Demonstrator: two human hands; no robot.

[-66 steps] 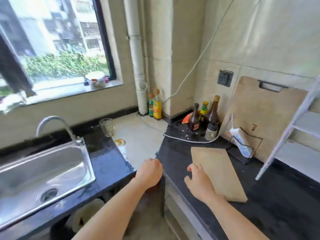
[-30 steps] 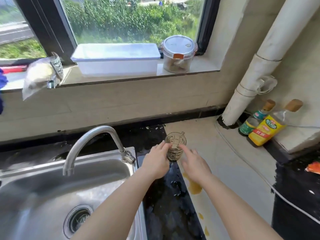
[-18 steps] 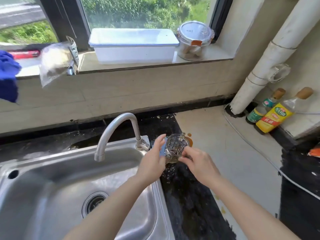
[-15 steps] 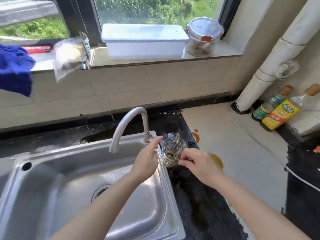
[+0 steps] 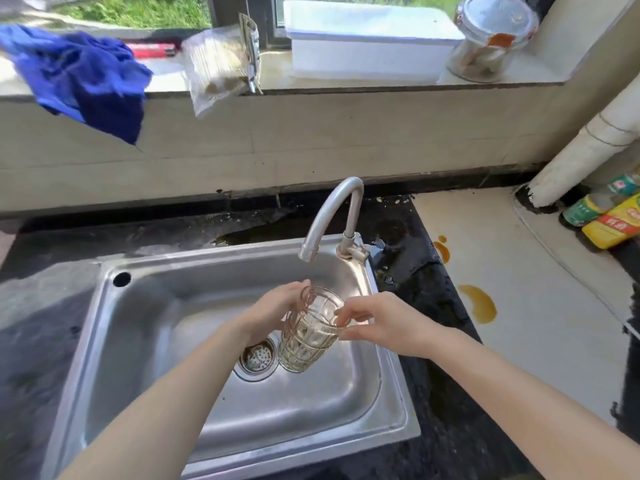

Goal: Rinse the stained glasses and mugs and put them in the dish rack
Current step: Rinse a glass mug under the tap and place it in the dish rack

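Now held: a clear patterned drinking glass [image 5: 308,336] with brownish staining, between both hands, tilted, with its mouth higher and farther away and its base lower and nearer.
Left hand: the left hand [image 5: 273,313] grips the glass's upper left side, fingers curled at the rim; some fingers show through the glass wall.
Right hand: the right hand [image 5: 381,323] pinches the glass's right side near the rim between thumb and fingertips.
Below the hands: a rectangular stainless steel sink [image 5: 173,341]; the glass is held over its basin, just right of the round perforated metal drain strainer [image 5: 258,356].
Beyond the hands: a curved silver metal tap [image 5: 332,209], its spout just past and above the glass's mouth.
Right of the right hand: a black worktop [image 5: 450,299], then a pale cream counter [image 5: 536,323] with orange-brown liquid stains [image 5: 479,303]; farther right, two plastic bottles with green and yellow labels [image 5: 613,223] beside a thick white pipe [image 5: 588,147].
Far beyond the hands, on the window ledge: a crumpled blue cloth [image 5: 83,74] to the left, a clear plastic bag [image 5: 221,64], a white rectangular lidded box [image 5: 367,39], and a round clear jar [image 5: 491,36] to the right.
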